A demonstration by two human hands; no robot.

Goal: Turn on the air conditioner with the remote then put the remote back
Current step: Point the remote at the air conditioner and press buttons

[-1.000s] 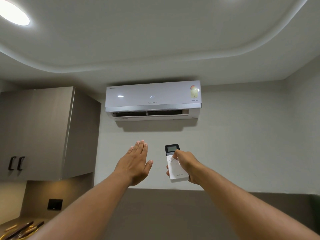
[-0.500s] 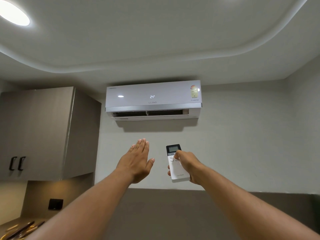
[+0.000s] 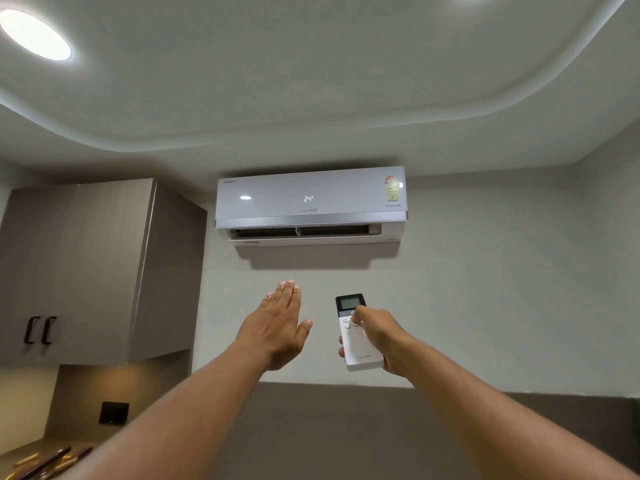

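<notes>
Presently: remote (image 3: 356, 336), white with dark screen end, upright in the right hand (image 3: 384, 337), fingers wrapped behind, thumb (image 3: 360, 311) pressing its upper buttons; aimed toward the air conditioner (image 3: 311, 204). Air conditioner: wall-mounted, display reading 24, lower flap open. Left hand (image 3: 277, 327): raised beside the remote, flat, fingers together and straight, holding nothing, palm facing the unit. Both arms extended forward and up. Wall (image 3: 485, 289): pale, bare beneath the unit. Cabinet (image 3: 86, 271): upper left, two dark handles. Ceiling light (image 3: 34, 34): lit, top left. Clear gap between hands.
</notes>
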